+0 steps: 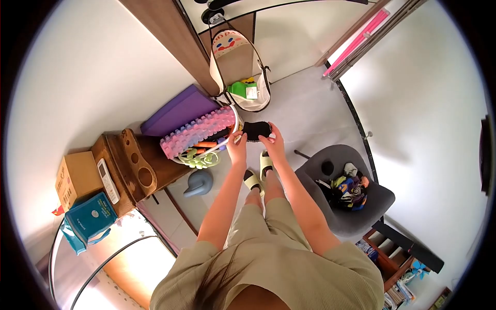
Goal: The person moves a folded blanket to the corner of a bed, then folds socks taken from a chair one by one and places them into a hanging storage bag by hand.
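Observation:
A small black sock (257,131) is stretched flat between my two hands, out in front of me above the floor. My left hand (237,146) pinches its left end, and my right hand (275,143) grips the lower right edge. To my right, a grey chair (380,199) bears a heap of colourful socks (350,188). On the same seat, apart from the heap, lies a dark round bundle (327,168), perhaps a rolled sock.
Left of my hands stands a white-rimmed basket (236,121) with a pink-blue foam roller (199,132). A canvas bag (264,95) hangs ahead. A blue-grey kettlebell-like object (200,183) sits on the floor beside a brown wooden cabinet (155,175).

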`<state>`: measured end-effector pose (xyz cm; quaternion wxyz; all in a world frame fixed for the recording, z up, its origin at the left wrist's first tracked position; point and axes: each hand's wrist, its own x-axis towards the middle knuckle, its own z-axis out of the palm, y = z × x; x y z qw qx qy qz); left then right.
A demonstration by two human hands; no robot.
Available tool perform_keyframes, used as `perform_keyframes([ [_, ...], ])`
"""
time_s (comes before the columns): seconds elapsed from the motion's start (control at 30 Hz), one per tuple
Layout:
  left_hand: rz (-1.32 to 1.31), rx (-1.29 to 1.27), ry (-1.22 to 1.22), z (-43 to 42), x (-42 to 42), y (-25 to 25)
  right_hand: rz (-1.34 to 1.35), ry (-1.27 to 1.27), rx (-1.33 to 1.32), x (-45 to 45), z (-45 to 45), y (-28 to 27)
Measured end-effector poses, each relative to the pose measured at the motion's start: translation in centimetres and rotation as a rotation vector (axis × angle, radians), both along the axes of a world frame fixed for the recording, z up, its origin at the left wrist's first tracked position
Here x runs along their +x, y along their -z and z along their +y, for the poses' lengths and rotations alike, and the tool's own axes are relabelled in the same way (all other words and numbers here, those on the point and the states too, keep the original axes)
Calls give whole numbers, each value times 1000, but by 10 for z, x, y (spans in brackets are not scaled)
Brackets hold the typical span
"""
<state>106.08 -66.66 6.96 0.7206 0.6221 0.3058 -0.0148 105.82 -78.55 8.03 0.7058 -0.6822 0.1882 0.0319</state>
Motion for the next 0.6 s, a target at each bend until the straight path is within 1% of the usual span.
perform_keyframes([
  [0.03, 33, -6, 1, 0, 4, 0, 2, 0, -3, 2, 0, 3],
  [0.17, -46, 59, 0, -1, 23, 18, 27, 44, 61, 22, -1, 9],
  [0.23, -69, 62, -8, -6, 38, 21, 29, 25, 50, 37, -3, 10],
  [0.27, -69, 18, -31, -8, 46, 23, 48, 17, 40, 45, -5, 11],
  [0.37, -113, 14, -38, -13, 74, 15, 45, 12, 57, 75, -7, 6],
  [0.4, -100, 25, -25, -13, 85, 3, 34, 15, 71, 88, -7, 6],
  [0.5, -360, 11, -40, -12, 113, 2, -147, 62, 178, 122, -5, 5],
  [0.57, -278, 106, -6, -8, 120, -5, -148, 151, 167, 131, -1, -7],
  [0.6, -185, 79, -19, -6, 121, -1, -154, 194, 161, 133, -1, -8],
])
